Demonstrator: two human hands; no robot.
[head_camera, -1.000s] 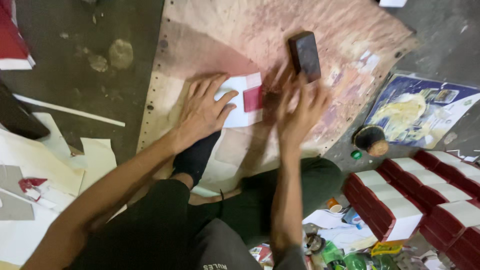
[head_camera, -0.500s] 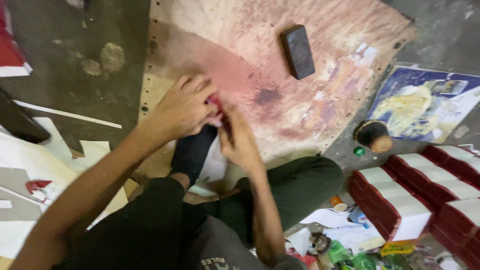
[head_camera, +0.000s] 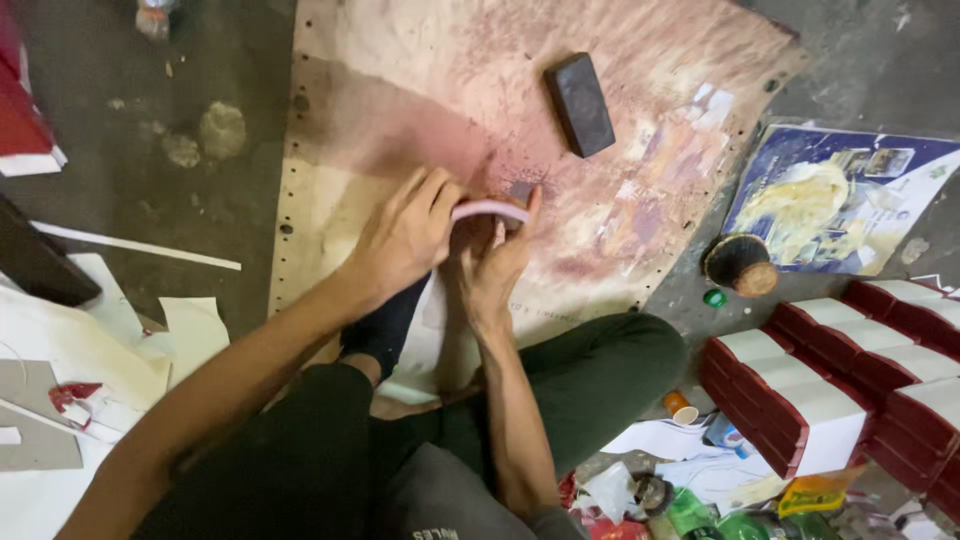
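Both hands meet near the board's (head_camera: 380, 110) near edge — the left hand (head_camera: 405, 240) and right hand (head_camera: 495, 265) pinch a curved pink strip (head_camera: 490, 209) between fingertips. Finished red-and-white boxes (head_camera: 800, 385) sit stacked off the board's right corner — this piece looks only half-formed.

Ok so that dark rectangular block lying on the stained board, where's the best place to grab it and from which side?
Probably across its two long edges, near the middle, coming straight down from above. The dark block lies flat and slightly angled on the stained board, with bare board all round, so fingers can close on both long sides; its narrow width suits a pinch.
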